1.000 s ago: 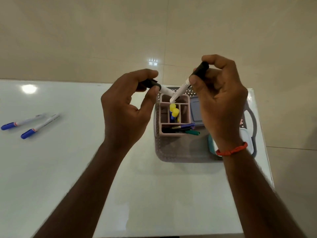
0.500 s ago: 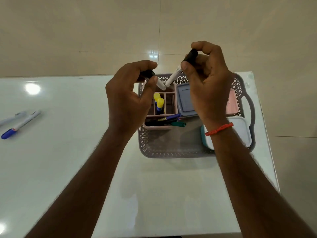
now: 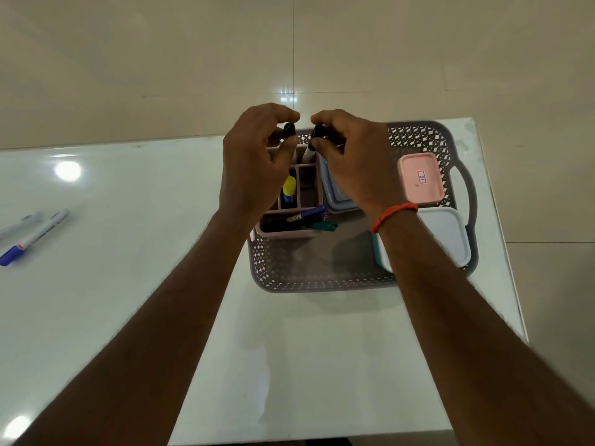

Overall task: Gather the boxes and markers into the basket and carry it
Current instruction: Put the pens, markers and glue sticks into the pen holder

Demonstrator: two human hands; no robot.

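Left grip [image 3: 254, 169] pinches a black-capped white marker [image 3: 289, 129], and right grip [image 3: 351, 162] pinches a second black-capped marker [image 3: 318, 132]. Both are over the pink divided organiser [image 3: 289, 234] at 11 o'clock inside the grey perforated plastic basket [image 3: 322, 280]. Two blue-capped markers [image 3: 32, 236] lie at 9 o'clock on the white bench [image 3: 128, 300].

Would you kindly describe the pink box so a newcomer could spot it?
On the white table, at its right end, stands a grey lattice basket. By its right handle sit two boxes. The pink box is the farther one, with a sticker on its lid; the nearer box has a white lid.
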